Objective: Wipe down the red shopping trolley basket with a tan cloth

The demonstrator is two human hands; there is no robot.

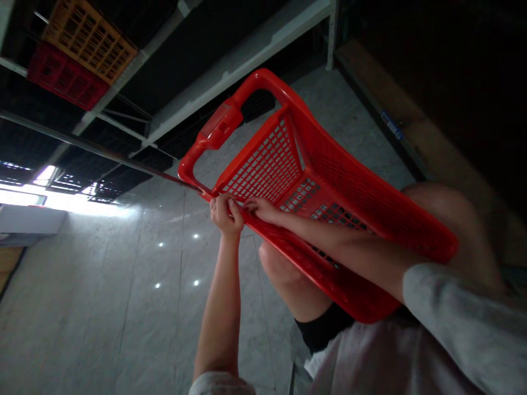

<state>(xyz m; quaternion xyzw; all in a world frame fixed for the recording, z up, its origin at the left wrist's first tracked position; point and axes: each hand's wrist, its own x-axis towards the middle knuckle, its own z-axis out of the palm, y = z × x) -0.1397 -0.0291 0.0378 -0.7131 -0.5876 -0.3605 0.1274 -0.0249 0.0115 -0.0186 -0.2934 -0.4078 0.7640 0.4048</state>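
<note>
A red plastic shopping basket (341,148) with slotted walls and a looped handle (267,79) rests tilted across my lap. My left hand (227,214) is closed over the rim at its near-left corner, thumb on top. Just inside that same rim, my right hand (261,209) reaches across the basket with its fingers curled together against the wall. Whatever those fingertips hold, if anything, is too small to make out. A thin metal rod (102,149) runs from the left edge of the view to the basket's corner, right beside my left hand.
Metal shelving (242,71) stands ahead, with a yellow crate (88,41) and a dark red crate (63,77) at upper left. Grey tiled floor (102,307) spreads to the left. A small blue-and-white packet (392,125) lies by a brown ledge at right.
</note>
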